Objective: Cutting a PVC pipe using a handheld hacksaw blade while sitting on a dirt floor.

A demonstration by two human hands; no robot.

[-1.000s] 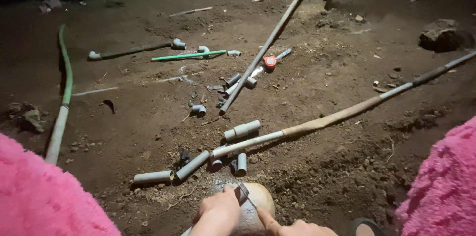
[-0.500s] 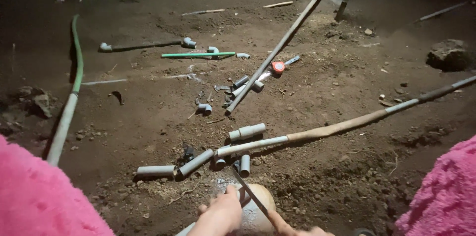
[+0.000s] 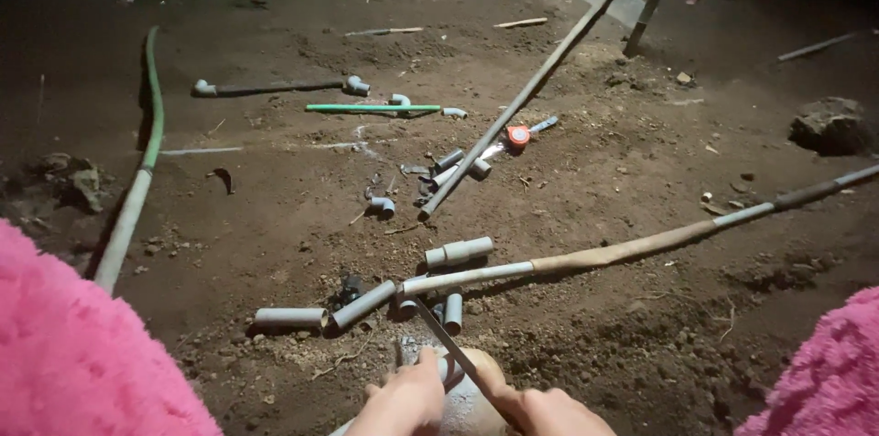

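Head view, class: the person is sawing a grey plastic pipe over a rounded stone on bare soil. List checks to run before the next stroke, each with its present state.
1. Left hand steadying the grey plastic pipe: ok.
2. Right hand gripping the thin metal saw blade: ok.
3. Blade resting across the pipe: ok.
4. Pipe supported on the rounded pale stone: ok.
5. Left fingers clear of the blade: not ok, they sit right beside it.
6. Cut depth: cannot tell.
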